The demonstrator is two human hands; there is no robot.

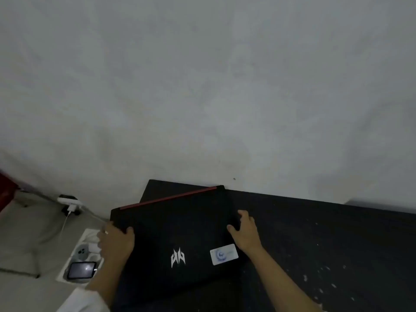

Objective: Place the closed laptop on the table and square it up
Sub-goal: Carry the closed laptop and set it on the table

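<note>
So we're holding the closed black laptop by its two side edges, lid up, with the silver logo and a white sticker facing us. Our left hand is wrapping around the left edge, thumb on top and the other fingers tucked out of sight underneath. Our right hand is gripping the right edge the same way, thumb lying on the lid, fingers curling over the side. The laptop is sitting crooked over the left end of the dark table, rotated so its red hinge strip is slanting up to the right, and its left part is sticking out past the table end. Can't tell if it's lying flat on the table or hovering just above it. Down on the floor to the left, a white tray is holding a phone. Farther back by the wall, a white charger is plugging into a power strip.
</note>
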